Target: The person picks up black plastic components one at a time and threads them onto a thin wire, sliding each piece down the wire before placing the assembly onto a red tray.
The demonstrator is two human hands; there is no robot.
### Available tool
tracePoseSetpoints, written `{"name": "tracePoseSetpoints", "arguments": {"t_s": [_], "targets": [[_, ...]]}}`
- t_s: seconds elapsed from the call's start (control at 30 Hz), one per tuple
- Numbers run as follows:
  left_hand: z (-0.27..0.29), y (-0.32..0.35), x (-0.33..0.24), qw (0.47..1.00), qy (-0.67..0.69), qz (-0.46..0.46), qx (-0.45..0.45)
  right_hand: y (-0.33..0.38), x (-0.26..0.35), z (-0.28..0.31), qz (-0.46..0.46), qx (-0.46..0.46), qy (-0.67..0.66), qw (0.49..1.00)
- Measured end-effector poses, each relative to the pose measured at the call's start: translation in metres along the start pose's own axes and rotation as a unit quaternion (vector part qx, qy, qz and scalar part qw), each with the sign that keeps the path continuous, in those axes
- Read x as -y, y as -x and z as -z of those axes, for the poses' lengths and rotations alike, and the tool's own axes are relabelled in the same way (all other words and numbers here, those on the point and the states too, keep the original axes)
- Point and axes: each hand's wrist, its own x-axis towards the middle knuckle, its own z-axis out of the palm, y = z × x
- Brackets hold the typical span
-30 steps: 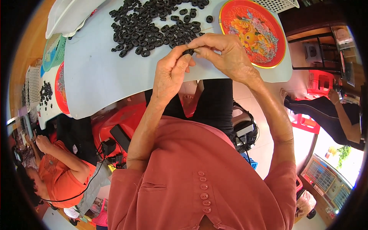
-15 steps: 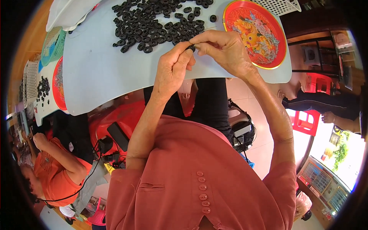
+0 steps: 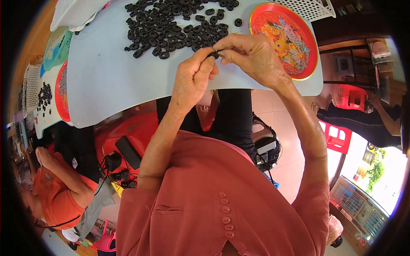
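Above the near edge of the table, my left hand [image 3: 193,79] pinches a small black plastic piece [image 3: 213,54], which looks like a cord lock, between thumb and forefinger. My right hand [image 3: 254,57] meets it from the right, thumb and forefinger pressed together at the piece's end. Whatever those right fingertips grip is too small and covered to make out. Just beyond the hands lies a loose heap of similar black plastic pieces [image 3: 164,32]. Right of them sits a round red tray [image 3: 260,19] with a gold rim and flower print, strewn with tiny silvery bits.
The pale table [image 3: 111,85] curves around my lap. A white perforated basket [image 3: 314,8] stands at the far right, a green basket [image 3: 60,49] at the left. Beside me on the left is a person in orange [image 3: 64,192]. A black bag [image 3: 267,145] lies near my legs.
Both hands stay together at nearly the same spot, with the fingertips shifted slightly around the black piece. The whole view has tilted a little. The person on the left has moved an arm slightly.
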Motion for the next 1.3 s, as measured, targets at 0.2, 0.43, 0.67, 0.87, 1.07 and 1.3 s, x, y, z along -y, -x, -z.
{"name": "tracePoseSetpoints", "arguments": {"t_s": [0.2, 0.43, 0.67, 0.87, 1.07, 1.3], "targets": [[-0.0011, 0.0002, 0.0031, 1.0, 0.013, 0.006, -0.004, -0.0012, 0.0013, 0.001, -0.018, 0.016, -0.004, 1.0], [0.0, -0.0001, 0.0014, 1.0, -0.002, -0.004, 0.023, -0.0011, -0.0021, 0.003, -0.014, 0.017, -0.021, 1.0], [-0.0013, -0.0007, 0.0028, 1.0, 0.01, -0.004, 0.003, -0.0004, -0.0041, 0.0033, -0.021, 0.023, -0.036, 0.999], [0.0002, -0.0012, 0.0025, 0.999, 0.035, 0.006, 0.012, -0.0039, -0.0067, 0.007, -0.022, 0.049, -0.042, 0.998], [-0.0003, -0.001, 0.0033, 1.0, 0.027, -0.002, -0.001, -0.0075, -0.0013, 0.0085, -0.038, 0.062, -0.037, 0.997], [-0.0053, 0.0003, 0.0072, 1.0, 0.016, -0.008, -0.02, -0.0053, -0.0004, 0.0044, 0.007, 0.031, 0.024, 0.999]]}}
